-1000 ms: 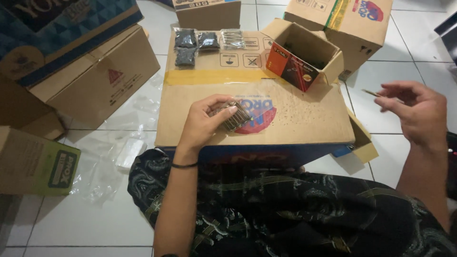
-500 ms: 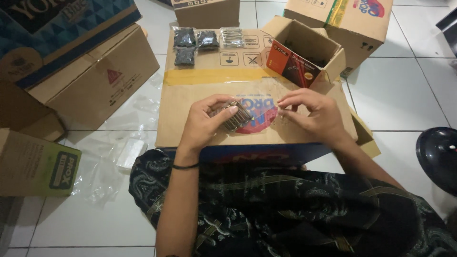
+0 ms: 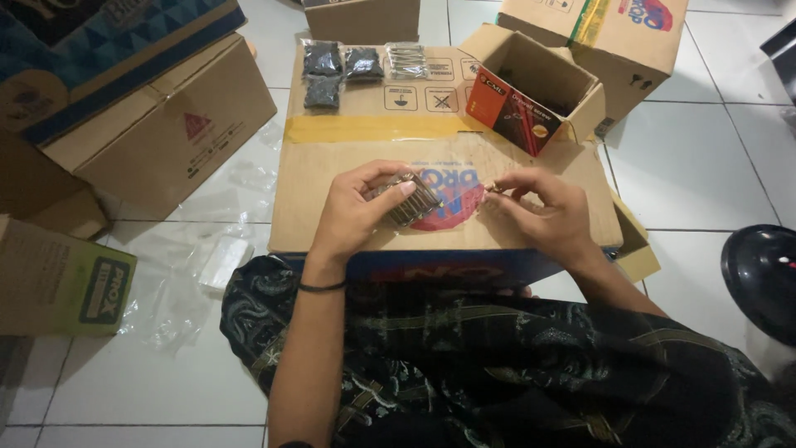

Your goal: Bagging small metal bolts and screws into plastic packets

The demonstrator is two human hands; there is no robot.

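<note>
My left hand [image 3: 358,207] grips a small clear bag of dark screws [image 3: 408,199] over the top of a flat cardboard box [image 3: 332,178] that lies in front of me. My right hand [image 3: 543,211] is just to the right of the bag and pinches a single screw [image 3: 492,187] between thumb and fingertips. An open small box with a red and orange side [image 3: 531,87] stands at the far right of the cardboard top. Several filled clear bags of screws [image 3: 344,66] lie in a group at its far edge.
Large cardboard boxes stand at the left [image 3: 157,124] and at the upper right [image 3: 613,41]. A green and brown carton [image 3: 58,282] is at the left edge. Empty clear plastic bags [image 3: 191,274] lie on the white tiled floor. A black round object [image 3: 763,278] sits at the right.
My right hand came in from the far right to the middle of the box and now holds a screw beside the bag. My left hand has stayed in place with the bag.
</note>
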